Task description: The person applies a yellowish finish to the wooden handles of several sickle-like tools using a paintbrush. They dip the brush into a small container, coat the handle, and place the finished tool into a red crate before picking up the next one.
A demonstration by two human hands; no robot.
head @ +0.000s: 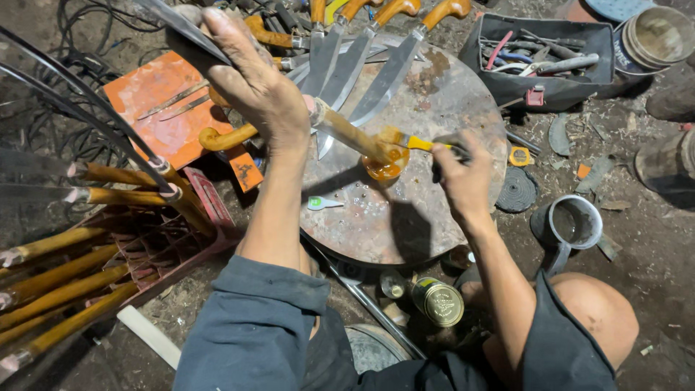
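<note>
Here's the knife [318, 108] in my left hand [260, 90], fingers wrapped tight around it where blade meets handle, the blade [184, 29] pointing up and away past my knuckles and the wooden handle [355, 136] slanting down over the round table [405, 217]. The butt of that handle shines wet and amber, and my right hand [463, 174] has the small brush [416, 143] pinched between fingertips and thumb, its yellow tip touching that glossy end. Just beyond, a row of finished knives [362, 65] lies fanned across the far side of the table, orange handles pointing away from me. To my left an orange board [156, 94] sits on the ground with thin metal strips on it, and nearer me a red crate [181, 246] bristles with more handles [65, 289]. Down by my knee stands a small tin can [439, 302]; to the right a metal mug [574, 224], and farther off a black toolbox [543, 58] full of tools.
</note>
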